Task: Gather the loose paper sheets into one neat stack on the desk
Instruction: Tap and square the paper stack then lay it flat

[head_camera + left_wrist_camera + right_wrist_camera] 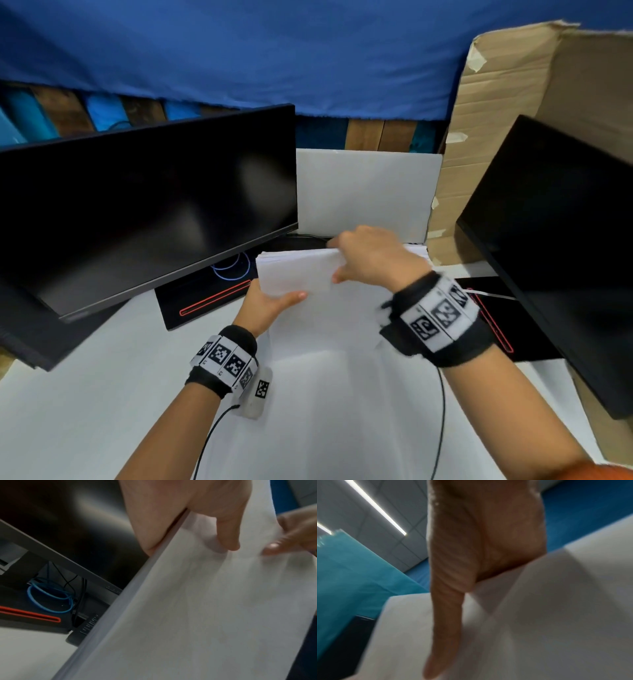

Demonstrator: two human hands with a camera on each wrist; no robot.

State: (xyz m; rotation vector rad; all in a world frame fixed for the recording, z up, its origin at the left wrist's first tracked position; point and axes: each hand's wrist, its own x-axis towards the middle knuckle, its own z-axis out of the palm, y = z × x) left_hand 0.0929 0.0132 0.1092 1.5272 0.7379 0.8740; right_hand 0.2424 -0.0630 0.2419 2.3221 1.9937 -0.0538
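Observation:
A bundle of white paper sheets (pixel 298 274) is held above the white desk (pixel 85 394) between the two monitors. My left hand (pixel 270 303) grips its left edge, thumb on top, fingers hidden below. My right hand (pixel 363 257) pinches the bundle's far top edge, thumb on the near face. In the left wrist view the paper sheets (pixel 197 608) slope down with a thick left edge under my left hand (pixel 205 524). In the right wrist view my right hand (pixel 471 561) lays its thumb down the paper sheets (pixel 539 622). More white paper (pixel 325 342) lies below on the desk.
A dark monitor (pixel 147 205) stands at left on a black base (pixel 205 301) with a red stripe and blue cable (pixel 233 270). Another monitor (pixel 555 246) stands at right, cardboard (pixel 496 120) behind it. A white board (pixel 366 192) leans at the back.

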